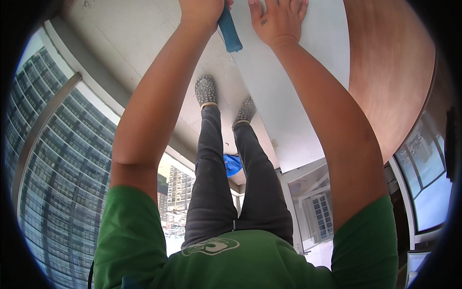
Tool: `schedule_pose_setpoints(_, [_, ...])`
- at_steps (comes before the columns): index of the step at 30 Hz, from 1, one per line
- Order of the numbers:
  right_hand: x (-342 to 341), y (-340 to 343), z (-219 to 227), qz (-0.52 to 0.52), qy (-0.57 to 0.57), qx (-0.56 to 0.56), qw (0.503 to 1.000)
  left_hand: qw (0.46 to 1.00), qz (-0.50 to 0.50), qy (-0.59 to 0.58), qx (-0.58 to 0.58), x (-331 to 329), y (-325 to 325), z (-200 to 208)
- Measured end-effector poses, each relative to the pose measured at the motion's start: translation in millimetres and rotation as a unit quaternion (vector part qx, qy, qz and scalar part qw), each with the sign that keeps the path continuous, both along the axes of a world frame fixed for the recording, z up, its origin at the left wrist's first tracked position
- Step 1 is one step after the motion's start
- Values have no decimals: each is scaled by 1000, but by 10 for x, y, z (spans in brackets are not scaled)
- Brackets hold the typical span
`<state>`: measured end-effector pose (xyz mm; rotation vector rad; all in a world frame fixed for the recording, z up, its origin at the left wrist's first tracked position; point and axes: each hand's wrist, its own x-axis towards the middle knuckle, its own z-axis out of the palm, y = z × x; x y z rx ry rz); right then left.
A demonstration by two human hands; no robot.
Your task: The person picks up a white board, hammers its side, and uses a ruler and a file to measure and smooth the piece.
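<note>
At the top edge, my left hand (201,12) is closed round a teal, flat-sided handle (231,36). Its lower end sticks out below the fist, beside the edge of a long white panel (298,101); what the handle belongs to is out of view. My right hand (279,21) lies on the panel with its palm down and its fingers spread, holding nothing. The tips of my left fingers are mostly cut off by the picture's edge.
A brown wood-grain surface (392,62) adjoins the panel on the right. My patterned shoes (206,90) stand on pale floor tiles left of the panel. Something blue (232,165) lies on the floor behind my legs. A large window (67,159) runs along the left.
</note>
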<state>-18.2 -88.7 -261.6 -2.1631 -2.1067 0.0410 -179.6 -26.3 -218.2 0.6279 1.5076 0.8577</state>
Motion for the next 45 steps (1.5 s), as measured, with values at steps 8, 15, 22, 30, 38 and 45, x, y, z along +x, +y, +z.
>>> schedule_pose_setpoints(8, [313, -12, -168, -13, 97, 75, 992, 996, -86, 6, 36, 461, 59, -99])
schedule_pose_setpoints(15, [1052, -510, 875, -173, 687, -215, 672, 972, -233, 40, -18, 1062, -250, 56])
schedule_pose_setpoints(22, [1600, -1716, 1231, -166, 591, -330, 717, 954, -291, 74, 7, 1891, -1279, -30])
schedule_pose_setpoints(30, [1844, -2906, 817, -193, 350, -285, 871, 864, -480, 134, -70, 997, -2210, 409])
schedule_pose_setpoints(38, [1820, -3766, 762, -262, 270, -94, 922, 684, -614, 391, -47, -1002, -3696, -186])
schedule_pose_setpoints(45, [1427, -6020, 857, -593, 426, -301, 614, 736, -467, 285, -399, -2692, -5163, -477])
